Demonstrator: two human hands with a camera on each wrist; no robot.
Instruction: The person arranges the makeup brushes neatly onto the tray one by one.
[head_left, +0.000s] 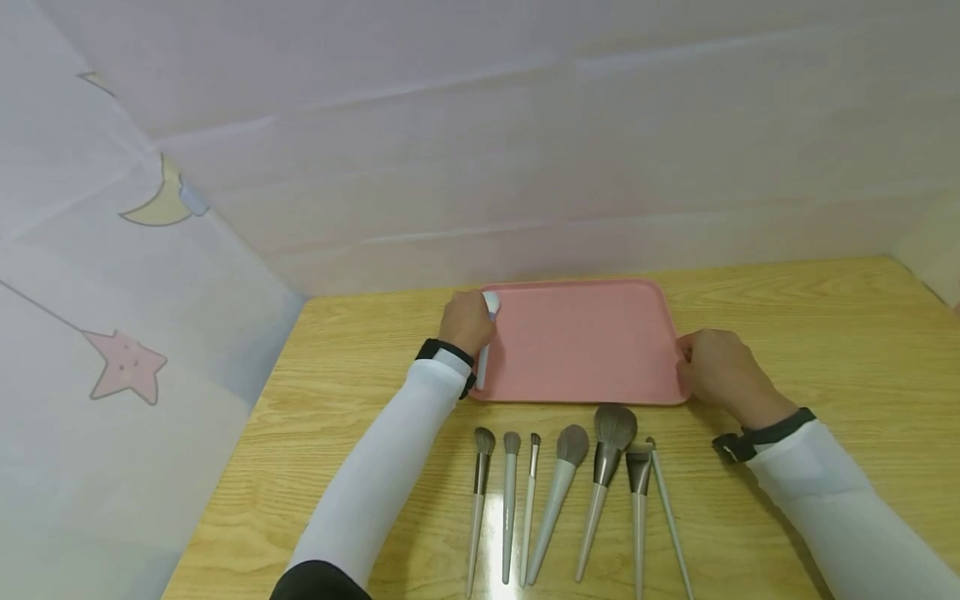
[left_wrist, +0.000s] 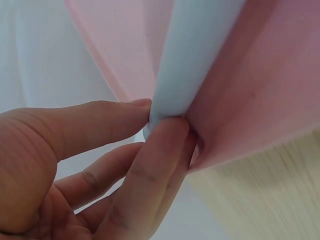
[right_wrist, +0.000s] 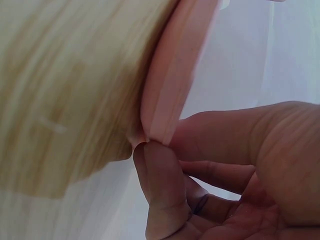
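Your left hand (head_left: 467, 322) pinches a white tube-like piece (left_wrist: 192, 55) at the left rim of the pink tray (head_left: 581, 342), thumb and fingers closed on it. Your right hand (head_left: 718, 372) pinches the tray's right rim. The tray lies near the table's (head_left: 825, 333) far edge; seven brushes (head_left: 570, 492) lie in a row at the near edge.

Pink tray (head_left: 581, 346) (flat) on table (head_left: 825, 350)
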